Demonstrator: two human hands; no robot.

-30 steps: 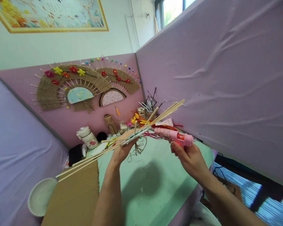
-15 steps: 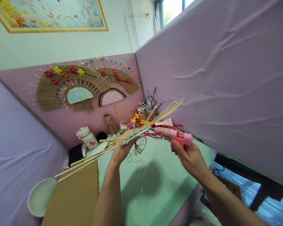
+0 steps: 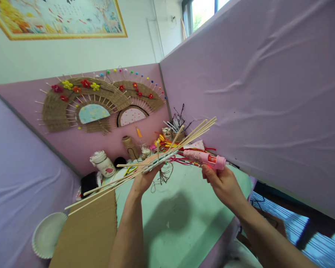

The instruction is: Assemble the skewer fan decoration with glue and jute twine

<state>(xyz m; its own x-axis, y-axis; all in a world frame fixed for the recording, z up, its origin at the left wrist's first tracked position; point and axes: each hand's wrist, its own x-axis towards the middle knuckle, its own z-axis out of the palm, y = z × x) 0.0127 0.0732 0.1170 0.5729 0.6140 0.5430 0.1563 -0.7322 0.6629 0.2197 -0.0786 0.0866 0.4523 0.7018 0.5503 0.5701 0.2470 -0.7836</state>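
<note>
My left hand (image 3: pixel 147 178) grips a fan frame (image 3: pixel 160 160), a pale base with thin wooden sticks (image 3: pixel 198 133) fanning out on both sides. It is held above the table, seen nearly edge-on. Loose twine (image 3: pixel 164 175) hangs below it. My right hand (image 3: pixel 220 185) is wrapped round the handle of a pink glue gun (image 3: pixel 202 158). The gun's nozzle points left and is at the right end of the base; whether it touches cannot be made out. The fingers under the base are partly hidden.
Brown cardboard (image 3: pixel 86 230) and a white paper plate (image 3: pixel 48 235) lie at the left. Behind stand a white bottle (image 3: pixel 102 163), a twine spool (image 3: pixel 130 147) and bright craft stems (image 3: pixel 167 143). Finished fans (image 3: pixel 56 111) hang on the pink back panel. A lilac partition (image 3: pixel 262 100) rises at the right.
The glue gun and my right hand have shifted very slightly left. My left hand keeps the fan frame almost still.
</note>
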